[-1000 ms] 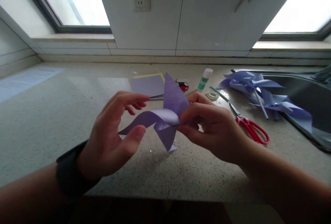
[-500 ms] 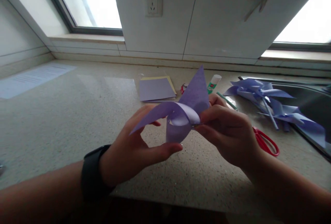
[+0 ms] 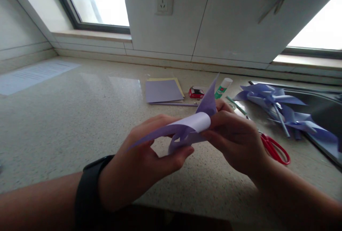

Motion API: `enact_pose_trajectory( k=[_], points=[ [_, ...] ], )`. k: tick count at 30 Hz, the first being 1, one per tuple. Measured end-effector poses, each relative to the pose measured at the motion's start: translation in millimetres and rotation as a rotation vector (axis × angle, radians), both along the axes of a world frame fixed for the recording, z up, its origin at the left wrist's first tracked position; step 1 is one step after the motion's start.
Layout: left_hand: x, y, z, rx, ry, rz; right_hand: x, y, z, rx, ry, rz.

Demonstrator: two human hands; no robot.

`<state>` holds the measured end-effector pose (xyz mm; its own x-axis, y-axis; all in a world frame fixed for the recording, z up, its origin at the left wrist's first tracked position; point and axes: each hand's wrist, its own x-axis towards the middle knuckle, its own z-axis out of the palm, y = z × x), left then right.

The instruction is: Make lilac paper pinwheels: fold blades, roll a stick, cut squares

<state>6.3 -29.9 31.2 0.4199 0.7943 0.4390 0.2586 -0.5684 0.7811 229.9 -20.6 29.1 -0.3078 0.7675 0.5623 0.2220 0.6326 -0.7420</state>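
Between my two hands, above the counter, is a purple paper pinwheel (image 3: 187, 123) with curled blades. One blade points up and another stretches left over my fingers. My left hand (image 3: 149, 156), with a black band on its wrist, is closed on the pinwheel's lower left side, thumb beneath the paper. My right hand (image 3: 235, 135) pinches the pinwheel at its right side with thumb and fingers. Whatever lies between those fingertips besides paper is hidden. Red-handled scissors (image 3: 274, 149) lie by my right wrist, their blades partly covered.
Purple and yellow paper sheets (image 3: 163, 90), a thin purple stick (image 3: 173, 104), a small red box (image 3: 196, 92) and a glue stick (image 3: 223, 88) lie toward the wall. Finished-looking purple pinwheels (image 3: 269, 97) rest by the sink (image 3: 320, 99). A printed sheet (image 3: 34, 76) lies far left.
The pinwheel has tipped, so its front curl looks flatter and its upright blade narrower. Both hands keep hold of it. The view has shifted slightly, and the red box now shows more.
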Motion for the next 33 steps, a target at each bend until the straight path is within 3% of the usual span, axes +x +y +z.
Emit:
enact_pose_trajectory(
  k=[8, 13, 25, 33],
  points=[
    [-2.8, -4.5, 9.0, -0.114, -0.082, -0.092, 2.4, -6.7, 7.2, 0.174, -0.062, -0.082],
    [-2.5, 0.9, 10.5, -0.161, -0.118, -0.033, 4.1, -9.8, 11.1, 0.241, -0.14, -0.118],
    [-3.4, 0.8, 10.7, -0.2, -0.133, 0.039, -1.2, -3.1, 4.0, 0.064, -0.175, -0.026],
    [-3.2, -3.5, 14.1, -0.252, -0.202, -0.043, -3.2, -5.1, 4.0, -0.004, -0.18, -0.024]
  ],
)
